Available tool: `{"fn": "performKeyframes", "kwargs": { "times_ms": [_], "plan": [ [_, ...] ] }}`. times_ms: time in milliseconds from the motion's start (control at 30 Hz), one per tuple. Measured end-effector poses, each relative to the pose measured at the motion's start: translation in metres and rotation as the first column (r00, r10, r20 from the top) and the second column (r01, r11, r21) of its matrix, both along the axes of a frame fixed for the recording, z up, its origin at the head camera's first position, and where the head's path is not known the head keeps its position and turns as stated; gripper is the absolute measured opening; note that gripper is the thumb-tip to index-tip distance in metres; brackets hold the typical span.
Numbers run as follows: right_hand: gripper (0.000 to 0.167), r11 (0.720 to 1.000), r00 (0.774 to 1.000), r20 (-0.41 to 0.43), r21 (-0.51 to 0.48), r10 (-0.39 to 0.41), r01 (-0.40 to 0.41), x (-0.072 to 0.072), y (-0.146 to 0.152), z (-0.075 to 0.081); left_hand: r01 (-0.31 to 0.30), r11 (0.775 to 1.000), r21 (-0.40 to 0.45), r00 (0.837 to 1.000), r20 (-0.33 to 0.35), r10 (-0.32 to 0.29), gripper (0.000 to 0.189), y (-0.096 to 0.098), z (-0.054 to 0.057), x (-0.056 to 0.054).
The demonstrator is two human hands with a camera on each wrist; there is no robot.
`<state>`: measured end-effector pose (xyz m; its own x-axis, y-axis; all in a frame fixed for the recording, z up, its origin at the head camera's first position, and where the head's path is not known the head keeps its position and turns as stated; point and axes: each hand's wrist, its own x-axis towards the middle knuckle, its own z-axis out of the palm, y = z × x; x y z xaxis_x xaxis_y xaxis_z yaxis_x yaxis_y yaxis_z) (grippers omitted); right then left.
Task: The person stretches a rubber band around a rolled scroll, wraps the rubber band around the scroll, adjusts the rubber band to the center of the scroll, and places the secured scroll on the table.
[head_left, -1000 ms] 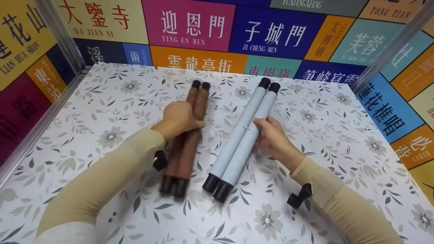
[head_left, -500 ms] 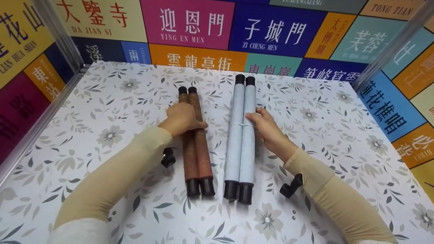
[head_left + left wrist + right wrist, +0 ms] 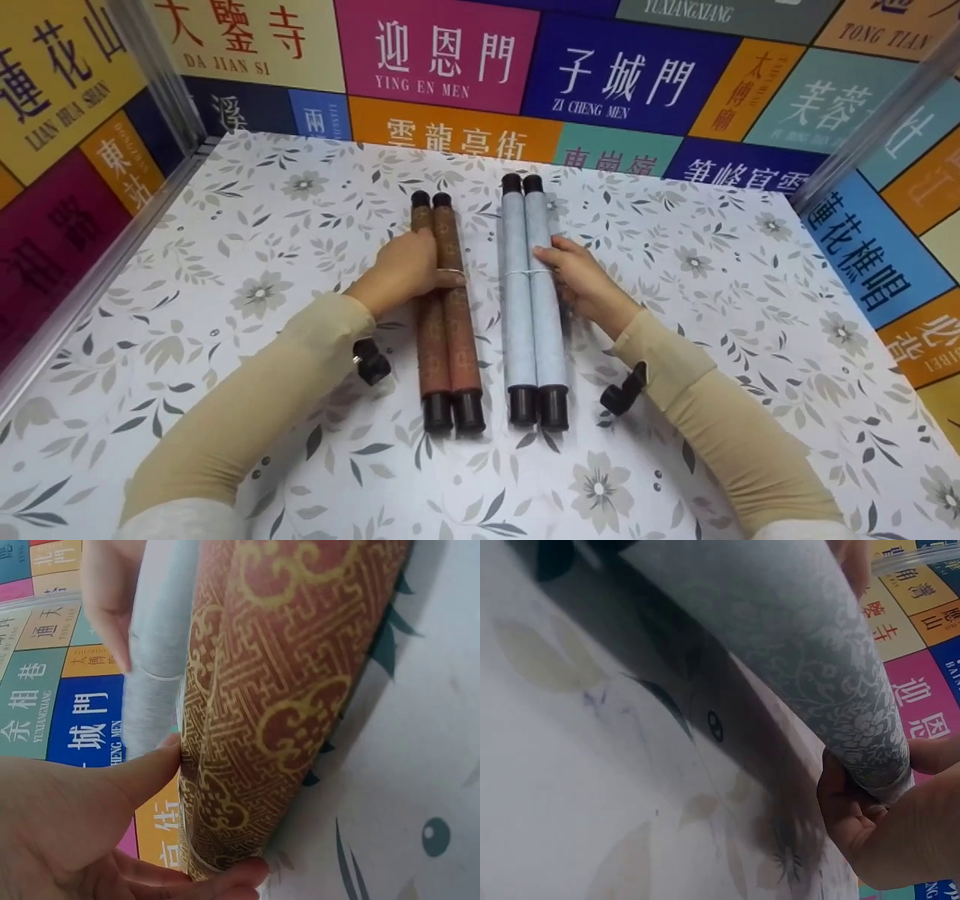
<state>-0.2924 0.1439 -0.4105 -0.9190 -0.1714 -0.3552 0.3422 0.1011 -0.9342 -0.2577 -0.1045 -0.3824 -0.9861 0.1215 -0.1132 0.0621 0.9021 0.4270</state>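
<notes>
Side by side in the head view are two double-rolled scrolls with black end knobs. The brown scroll (image 3: pixel 463 345), on the left, has a gold pattern, plain in the left wrist view. My left hand (image 3: pixel 401 271) grips it near the middle, thumb across its light tie cord; most fingers are hidden in the head view. My right hand (image 3: pixel 586 277) holds the pale blue scroll (image 3: pixel 546 322) from its right side, thumb on top by the white cord. Floral ornament shows on this scroll (image 3: pixel 817 652) in the right wrist view, with fingers curled under its edge.
Both scrolls are over a table (image 3: pixel 225 390) covered in white leaf-and-flower cloth. Colourful panels (image 3: pixel 435 56) with Chinese lettering stand behind and at the sides. Dark wrist devices (image 3: pixel 624 390) hang below both forearms. A narrow gap separates the scrolls.
Both scrolls have turned from a slant to nearly straight and parallel. The near ends have shifted right, and the blue scroll's far end has swung left. Both hands keep their hold.
</notes>
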Motion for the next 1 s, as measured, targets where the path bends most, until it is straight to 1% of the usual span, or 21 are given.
{"fn": "performKeyframes", "kwargs": {
  "times_ms": [67,100,133,167,200,233,267,333,367,400,533,667,767,833,933,1000],
  "plan": [
    [0.055,1.0,1.0,0.002,0.006,-0.006,0.006,-0.001,0.001,-0.005,0.004,1.0,0.023,1.0,0.002,-0.004,0.092,0.002,-0.002,0.0],
    [0.055,1.0,1.0,-0.006,0.022,-0.011,0.011,-0.001,0.001,-0.007,0.001,0.999,0.032,1.0,0.005,-0.001,0.093,0.003,-0.003,0.0],
    [0.054,0.998,1.0,-0.024,0.058,-0.013,0.015,0.0,0.002,-0.009,-0.003,0.999,0.043,1.0,0.01,0.003,0.097,0.005,-0.005,0.0],
    [0.053,0.991,0.998,-0.059,0.132,-0.005,0.013,0.001,0.003,-0.01,-0.009,0.998,0.054,1.0,0.012,0.008,0.1,0.006,-0.006,0.0],
    [0.052,0.973,0.994,-0.111,0.233,0.021,0.006,0.002,0.005,-0.012,-0.013,0.998,0.066,1.0,0.012,0.012,0.103,0.007,-0.007,0.001],
    [0.052,0.94,0.985,-0.165,0.34,0.054,0.005,0.003,0.007,-0.012,-0.012,0.997,0.077,1.0,0.009,0.012,0.105,0.008,-0.008,0.002],
    [0.051,0.898,0.973,-0.213,0.44,0.091,0.012,0.003,0.008,-0.012,-0.012,0.996,0.088,1.0,0.005,0.011,0.105,0.008,-0.009,0.002],
    [0.05,0.793,0.944,-0.288,0.607,0.163,0.048,0.003,0.011,-0.011,-0.003,0.995,0.1,1.0,-0.013,0.004,0.103,0.008,-0.01,0.002],
    [0.05,0.745,0.93,-0.313,0.663,0.193,0.068,0.003,0.012,-0.011,0.001,0.994,0.108,1.0,-0.026,0.002,0.098,0.008,-0.01,0.002],
    [0.05,0.722,0.92,-0.329,0.687,0.213,0.079,0.002,0.013,-0.011,0.007,0.993,0.116,0.999,-0.041,-0.002,0.093,0.008,-0.01,0.002],
    [0.05,0.707,0.915,-0.332,0.703,0.228,0.079,0.001,0.014,-0.009,0.032,0.991,0.129,0.995,-0.099,-0.02,0.071,0.01,-0.012,0.0],
    [0.05,0.706,0.918,-0.315,0.706,0.239,0.058,0.001,0.014,-0.01,0.045,0.988,0.146,0.993,-0.117,-0.028,0.059,0.016,-0.017,-0.003],
    [0.051,0.721,0.928,-0.296,0.692,0.228,0.044,0.002,0.012,-0.011,0.043,0.984,0.17,0.993,-0.117,-0.023,0.056,0.022,-0.021,-0.005],
    [0.051,0.73,0.934,-0.283,0.682,0.216,0.038,0.001,0.009,-0.011,0.05,0.985,0.166,0.991,-0.13,-0.028,0.054,0.027,-0.023,-0.007],
    [0.05,0.746,0.944,-0.267,0.665,0.193,0.035,0.0,0.007,-0.011,0.075,0.987,0.139,0.983,-0.18,-0.049,0.052,0.035,-0.025,-0.011],
    [0.05,0.762,0.953,-0.248,0.647,0.175,0.029,-0.001,0.007,-0.009,0.075,0.989,0.13,0.976,-0.211,-0.046,0.052,0.04,-0.026,-0.015]
  ]
}}
